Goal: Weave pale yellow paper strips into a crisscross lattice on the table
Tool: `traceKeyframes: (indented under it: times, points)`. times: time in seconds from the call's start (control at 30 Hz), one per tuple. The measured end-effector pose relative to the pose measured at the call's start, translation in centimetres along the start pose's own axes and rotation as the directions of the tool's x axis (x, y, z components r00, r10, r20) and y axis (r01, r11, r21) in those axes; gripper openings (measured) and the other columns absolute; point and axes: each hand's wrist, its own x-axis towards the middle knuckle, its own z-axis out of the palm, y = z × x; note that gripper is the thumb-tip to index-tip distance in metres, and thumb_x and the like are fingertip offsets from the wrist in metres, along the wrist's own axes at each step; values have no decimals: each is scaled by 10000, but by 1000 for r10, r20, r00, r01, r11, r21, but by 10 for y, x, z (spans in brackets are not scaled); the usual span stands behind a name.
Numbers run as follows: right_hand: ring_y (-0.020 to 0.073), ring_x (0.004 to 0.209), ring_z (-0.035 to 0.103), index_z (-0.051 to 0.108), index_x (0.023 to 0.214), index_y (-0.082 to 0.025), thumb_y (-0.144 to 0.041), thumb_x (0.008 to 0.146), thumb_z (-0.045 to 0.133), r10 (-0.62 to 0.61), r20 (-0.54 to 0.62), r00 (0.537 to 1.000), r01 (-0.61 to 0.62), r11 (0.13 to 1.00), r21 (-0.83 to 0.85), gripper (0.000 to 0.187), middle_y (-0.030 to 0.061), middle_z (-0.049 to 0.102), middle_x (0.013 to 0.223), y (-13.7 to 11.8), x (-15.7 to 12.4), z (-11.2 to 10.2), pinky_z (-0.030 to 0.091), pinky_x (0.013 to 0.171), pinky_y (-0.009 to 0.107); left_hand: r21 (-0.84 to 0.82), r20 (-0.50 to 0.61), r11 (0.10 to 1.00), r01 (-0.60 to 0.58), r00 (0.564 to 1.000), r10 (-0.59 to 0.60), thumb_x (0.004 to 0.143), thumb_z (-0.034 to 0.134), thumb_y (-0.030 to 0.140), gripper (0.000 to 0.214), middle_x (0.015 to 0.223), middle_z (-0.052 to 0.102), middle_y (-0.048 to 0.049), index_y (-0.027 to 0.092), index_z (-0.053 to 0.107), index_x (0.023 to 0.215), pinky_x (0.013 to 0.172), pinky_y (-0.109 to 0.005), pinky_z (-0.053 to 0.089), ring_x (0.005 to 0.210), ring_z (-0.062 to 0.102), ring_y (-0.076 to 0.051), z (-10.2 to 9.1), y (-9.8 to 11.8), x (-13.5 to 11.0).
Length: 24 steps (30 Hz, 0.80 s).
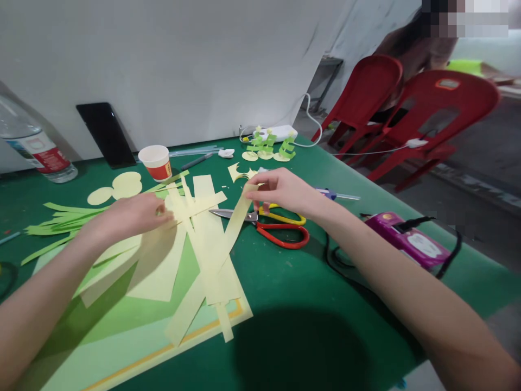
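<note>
My left hand (132, 214) is closed on pale yellow paper strips (195, 203) lying over a heap of cut paper. A long pale yellow strip (211, 260) runs diagonally from the heap up to my right hand (285, 190), which pinches its top end. Just under that hand lie scissors (268, 222) with one red and one yellow loop, blades pointing left. The paper heap rests on light green and yellow sheets (134, 326) on the green table (309, 326).
At the back stand a paper cup (157, 162), a water bottle (35, 146), a dark phone (106, 134), yellow paper discs (120, 187) and small green paper figures (271, 146). A purple packet (407, 239) with black cable lies right. Red chairs (427, 108) and a person stand beyond.
</note>
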Motion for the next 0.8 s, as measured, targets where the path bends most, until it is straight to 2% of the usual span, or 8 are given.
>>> traceKeyframes:
  times: [0.1,0.17,0.23,0.3,0.4,0.63,0.7,0.8]
  points:
    - [77,514,561,605,736,-134,-220,755,580,-65,103,993,51,989,138,91,-6,593,611,-13,-8,8,483,464,200,89,-51,996,-22,998,27,722,626,314,139,510,529,11,204,656,642,405,-223,183,412,362,-104,13,21,-6]
    - [98,561,589,592,740,-133,-225,755,589,-127,134,983,88,960,265,93,1,588,644,-20,-13,14,486,459,208,119,55,990,-74,996,68,795,538,366,228,535,539,11,200,654,690,412,-215,229,437,391,-104,24,36,-12]
    - [90,583,581,608,744,-139,-202,750,597,-204,127,971,153,932,328,64,6,578,717,-24,-18,20,465,444,198,16,94,993,-119,989,117,840,473,394,272,582,568,9,197,647,766,430,-202,308,487,465,-110,33,49,-20]
    - [72,625,541,649,748,-159,-162,740,601,-288,81,954,255,925,283,48,3,550,771,-28,-23,23,444,476,192,-162,86,972,-172,978,187,867,443,388,278,745,648,-6,214,661,858,570,-198,438,671,582,-127,39,59,-27]
    - [79,710,480,700,731,-204,-88,701,602,-387,-44,921,390,914,110,155,-1,486,776,-32,-28,23,421,549,201,-350,57,914,-205,969,239,863,476,377,250,907,687,-2,260,693,907,770,-219,476,880,613,-142,41,69,-32]
    - [85,654,461,695,674,-231,-28,667,542,-454,-127,882,454,890,-25,255,-2,480,740,-36,-33,26,387,505,211,-494,144,861,-119,966,216,747,657,275,135,794,717,8,263,720,866,673,-212,518,737,652,-136,43,78,-30]
    - [91,670,467,682,719,-227,-12,663,533,-470,-162,868,467,882,-61,267,1,513,762,-38,-35,28,387,509,215,-532,118,839,-112,972,205,714,690,262,130,781,715,16,259,720,840,670,-213,524,712,651,-130,45,78,-31]
    - [88,637,467,644,781,-210,-60,689,586,-472,-242,848,466,881,-85,185,7,547,791,-42,-41,32,403,512,231,-521,-8,838,-161,983,184,677,719,246,92,750,706,31,251,717,769,636,-197,524,680,642,-119,47,80,-34]
